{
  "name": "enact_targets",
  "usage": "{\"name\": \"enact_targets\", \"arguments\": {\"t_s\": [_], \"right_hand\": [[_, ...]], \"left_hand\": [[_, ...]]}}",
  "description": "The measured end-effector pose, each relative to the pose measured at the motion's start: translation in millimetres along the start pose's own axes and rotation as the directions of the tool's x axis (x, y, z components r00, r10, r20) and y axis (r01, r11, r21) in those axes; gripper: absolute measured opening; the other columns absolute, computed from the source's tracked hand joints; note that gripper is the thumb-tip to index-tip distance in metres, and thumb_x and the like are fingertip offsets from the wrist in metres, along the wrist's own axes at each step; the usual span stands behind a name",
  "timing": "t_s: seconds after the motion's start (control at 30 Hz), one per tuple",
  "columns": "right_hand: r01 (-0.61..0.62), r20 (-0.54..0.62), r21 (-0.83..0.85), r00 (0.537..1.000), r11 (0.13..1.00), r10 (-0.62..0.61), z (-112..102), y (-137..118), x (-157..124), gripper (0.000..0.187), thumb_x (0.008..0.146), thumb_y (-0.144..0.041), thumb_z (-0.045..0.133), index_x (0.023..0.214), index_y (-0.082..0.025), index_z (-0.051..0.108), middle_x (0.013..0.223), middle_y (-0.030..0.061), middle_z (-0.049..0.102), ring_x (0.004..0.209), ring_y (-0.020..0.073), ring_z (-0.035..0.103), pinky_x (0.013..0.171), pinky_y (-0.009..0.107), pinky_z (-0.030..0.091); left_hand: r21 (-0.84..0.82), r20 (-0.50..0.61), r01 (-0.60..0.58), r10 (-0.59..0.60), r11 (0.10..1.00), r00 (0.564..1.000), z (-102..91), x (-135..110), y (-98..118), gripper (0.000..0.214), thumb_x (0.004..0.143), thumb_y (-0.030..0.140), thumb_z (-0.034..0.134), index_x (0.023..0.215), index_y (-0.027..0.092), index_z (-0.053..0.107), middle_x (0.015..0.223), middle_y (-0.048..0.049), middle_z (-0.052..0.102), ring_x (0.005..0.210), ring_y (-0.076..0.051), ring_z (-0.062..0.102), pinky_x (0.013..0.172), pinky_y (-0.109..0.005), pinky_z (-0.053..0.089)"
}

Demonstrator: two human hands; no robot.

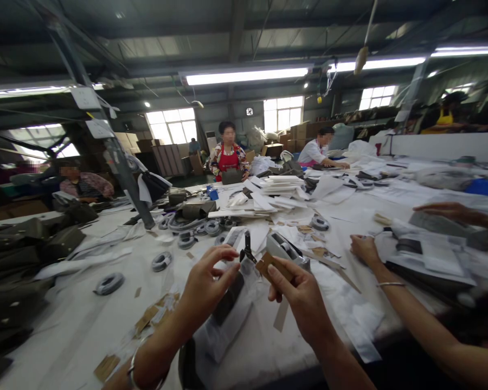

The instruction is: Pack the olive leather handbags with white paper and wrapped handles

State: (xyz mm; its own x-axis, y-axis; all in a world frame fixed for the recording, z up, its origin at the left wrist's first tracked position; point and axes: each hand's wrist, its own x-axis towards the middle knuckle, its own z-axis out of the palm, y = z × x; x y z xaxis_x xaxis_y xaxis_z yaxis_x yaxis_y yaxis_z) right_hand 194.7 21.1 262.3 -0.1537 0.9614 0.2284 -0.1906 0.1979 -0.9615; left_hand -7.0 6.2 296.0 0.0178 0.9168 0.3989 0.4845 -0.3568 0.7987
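My right hand (303, 295) pinches a small brown cardboard tag (277, 266) between thumb and fingers. Just left of it, my left hand (213, 279) is half curled, with thumb and forefinger apart and nothing visible between them. Below both hands lies a dark bag (230, 298), partly covered by thin white wrapping (239, 319). A dark strap (248, 246) stands up from it, near the tag. Behind my right hand is a grey tape dispenser (287, 249), partly hidden by the hand and tag.
Rolled grey straps (161, 261) and brown tag scraps (154, 314) lie to the left. White sheets (282, 187) are stacked farther back. At right, a co-worker's hands (366, 250) are by another wrapped bag (431, 260). A slanted metal post (117, 146) rises at left.
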Motion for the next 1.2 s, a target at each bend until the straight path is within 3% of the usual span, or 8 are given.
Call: {"name": "enact_targets", "arguments": {"t_s": [0.1,0.33,0.57,0.63,0.77,0.93,1.07,1.2], "right_hand": [[-0.004,0.003,0.005,1.000,1.000,0.004,2.1,-3.0,-1.7,0.041,0.088,-0.046,0.068,0.114,-0.014,0.071,0.054,-0.0008,0.062,0.049,0.0103,0.052,0.049,0.021,0.041],[-0.014,-0.001,0.019,1.000,1.000,0.014,8.0,-5.5,-7.1,0.045,0.088,-0.046,0.068,0.119,-0.014,0.068,0.054,-0.0002,0.064,0.048,0.0121,0.056,0.049,0.022,0.044],[-0.028,-0.085,0.058,0.996,0.998,0.033,0.2,1.4,-2.7,0.064,0.086,-0.044,0.072,0.141,-0.019,0.052,0.061,-0.0009,0.067,0.049,0.0128,0.056,0.052,0.025,0.048],[-0.070,-0.078,0.148,0.994,0.987,0.082,-3.5,5.5,0.7,0.059,0.083,-0.043,0.074,0.136,-0.021,0.058,0.069,-0.0003,0.067,0.046,0.0090,0.051,0.047,0.022,0.044],[-0.250,0.043,0.512,0.963,0.822,0.265,-9.9,12.2,5.5,0.038,0.079,-0.036,0.080,0.112,-0.020,0.072,0.069,-0.0043,0.055,0.046,0.0017,0.039,0.040,0.013,0.033],[-0.328,0.211,0.697,0.943,0.637,0.256,-15.0,11.0,3.9,0.036,0.077,-0.030,0.083,0.111,-0.023,0.074,0.089,-0.0016,0.061,0.066,0.0022,0.052,0.063,0.009,0.049],[-0.331,0.273,0.641,0.942,0.692,0.196,-18.4,9.7,0.5,0.052,0.072,-0.031,0.087,0.121,-0.029,0.069,0.106,0.0007,0.066,0.079,0.0056,0.060,0.081,0.015,0.053],[-0.243,0.141,0.514,0.970,0.823,0.199,-18.3,16.1,-0.3,0.052,0.070,-0.035,0.088,0.119,-0.027,0.071,0.105,0.0035,0.069,0.079,0.0103,0.062,0.077,0.023,0.055]], "left_hand": [[0.027,0.046,-0.054,0.053,0.998,0.998,12.5,-7.3,3.9,0.014,0.087,0.038,0.067,0.091,0.026,0.072,0.106,-0.0034,0.062,0.088,-0.015,0.063,0.063,-0.021,0.051],[0.035,0.099,-0.023,0.019,0.999,0.995,36.6,-10.9,1.3,0.014,0.084,0.036,0.073,0.096,0.028,0.076,0.091,-0.0009,0.064,0.072,-0.012,0.061,0.057,-0.021,0.047],[-0.191,0.141,0.029,-0.002,0.981,0.990,30.9,-9.3,7.8,0.024,0.091,0.041,0.065,0.089,0.021,0.078,0.092,-0.0067,0.066,0.083,-0.017,0.061,0.069,-0.025,0.049],[-0.293,0.165,0.084,-0.037,0.952,0.986,25.7,-10.4,8.2,0.025,0.090,0.042,0.066,0.089,0.019,0.077,0.097,-0.0074,0.065,0.083,-0.017,0.060,0.072,-0.026,0.049],[-0.503,0.230,0.285,-0.191,0.816,0.954,15.5,-11.6,6.9,0.026,0.089,0.043,0.067,0.091,0.018,0.075,0.095,-0.0069,0.068,0.085,-0.015,0.061,0.076,-0.024,0.049],[-0.680,0.279,0.408,-0.300,0.609,0.912,9.6,-8.0,9.5,0.027,0.081,0.041,0.077,0.088,0.016,0.071,0.088,-0.0050,0.068,0.074,-0.011,0.061,0.066,-0.019,0.047],[-0.684,0.280,0.403,-0.292,0.607,0.915,7.4,-4.9,10.1,0.028,0.080,0.038,0.079,0.094,0.016,0.069,0.084,-0.0030,0.067,0.071,-0.009,0.060,0.065,-0.018,0.045],[-0.584,0.294,0.368,-0.234,0.724,0.927,1.8,-3.2,9.2,0.028,0.084,0.041,0.074,0.094,0.015,0.070,0.075,-0.0018,0.064,0.069,-0.009,0.057,0.065,-0.019,0.043]]}}
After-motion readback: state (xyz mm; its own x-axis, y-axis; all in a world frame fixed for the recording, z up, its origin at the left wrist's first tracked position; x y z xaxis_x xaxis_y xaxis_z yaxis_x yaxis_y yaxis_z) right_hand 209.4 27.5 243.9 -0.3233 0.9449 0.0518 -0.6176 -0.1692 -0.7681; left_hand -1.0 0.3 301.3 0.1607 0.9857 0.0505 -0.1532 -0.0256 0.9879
